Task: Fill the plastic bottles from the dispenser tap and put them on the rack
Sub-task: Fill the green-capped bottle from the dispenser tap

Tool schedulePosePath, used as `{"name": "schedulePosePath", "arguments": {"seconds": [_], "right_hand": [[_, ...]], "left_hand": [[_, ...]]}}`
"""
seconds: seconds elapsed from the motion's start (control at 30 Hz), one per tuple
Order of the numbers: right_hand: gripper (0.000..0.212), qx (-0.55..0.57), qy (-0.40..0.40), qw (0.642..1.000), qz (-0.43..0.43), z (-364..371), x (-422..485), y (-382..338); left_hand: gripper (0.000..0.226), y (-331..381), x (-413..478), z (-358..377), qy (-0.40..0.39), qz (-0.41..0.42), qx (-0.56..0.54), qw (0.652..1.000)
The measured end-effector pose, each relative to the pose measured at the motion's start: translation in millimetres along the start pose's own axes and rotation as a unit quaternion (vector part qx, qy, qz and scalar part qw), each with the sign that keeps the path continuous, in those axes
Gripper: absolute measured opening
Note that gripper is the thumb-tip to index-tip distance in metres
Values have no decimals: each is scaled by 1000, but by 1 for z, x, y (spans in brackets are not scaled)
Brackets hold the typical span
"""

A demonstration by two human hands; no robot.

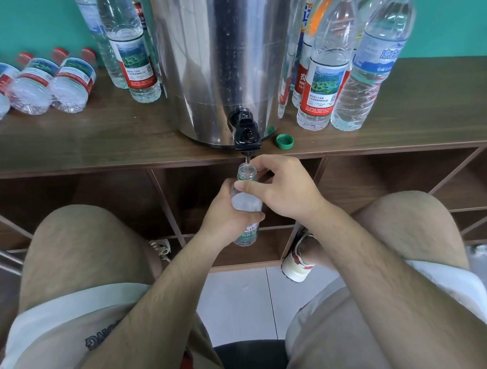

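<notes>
A steel dispenser (219,54) stands on the wooden shelf top (85,145), its black tap (246,135) overhanging the front edge. Directly under the tap I hold a small green-labelled plastic bottle (246,201), uncapped, its open mouth just below the spout. My left hand (224,215) grips the bottle's body. My right hand (281,190) holds the neck, thumb across the front and fingers curled behind it. The bottle's green cap (285,141) lies on the shelf right of the tap.
Several capped bottles (30,85) lie on their sides at the left. Upright bottles (133,46) stand left of the dispenser and a cluster of upright bottles (351,51) stands to its right. Open rack compartments (383,184) sit under the shelf. My knees flank the bottle.
</notes>
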State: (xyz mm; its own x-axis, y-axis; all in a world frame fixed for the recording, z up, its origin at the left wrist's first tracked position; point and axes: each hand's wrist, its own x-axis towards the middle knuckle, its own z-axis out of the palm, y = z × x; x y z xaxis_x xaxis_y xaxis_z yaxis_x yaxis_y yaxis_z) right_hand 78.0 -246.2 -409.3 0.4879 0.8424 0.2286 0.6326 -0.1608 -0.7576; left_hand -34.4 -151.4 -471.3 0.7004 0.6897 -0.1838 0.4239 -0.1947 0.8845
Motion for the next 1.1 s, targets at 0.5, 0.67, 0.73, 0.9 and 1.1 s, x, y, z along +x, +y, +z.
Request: {"name": "schedulePosePath", "arguments": {"seconds": [0.5,0.67,0.73,0.9,1.1], "right_hand": [[24,-4,-10,1000,6,0,-1,0],[28,-14,-13,1000,5,-1,-1,-1],[30,-16,-14,1000,7,-1,-1,-1],[30,-11,-12,1000,12,-1,-1,-1],[28,-15,-14,1000,15,-1,-1,-1]], "left_hand": [[83,-2,0,0,6,-2,16,1000],[85,-5,2,2,9,1,17,1000],[86,-8,3,3,12,4,16,1000],[85,-12,7,4,13,5,12,1000],[85,-14,10,6,18,3,18,1000]]}}
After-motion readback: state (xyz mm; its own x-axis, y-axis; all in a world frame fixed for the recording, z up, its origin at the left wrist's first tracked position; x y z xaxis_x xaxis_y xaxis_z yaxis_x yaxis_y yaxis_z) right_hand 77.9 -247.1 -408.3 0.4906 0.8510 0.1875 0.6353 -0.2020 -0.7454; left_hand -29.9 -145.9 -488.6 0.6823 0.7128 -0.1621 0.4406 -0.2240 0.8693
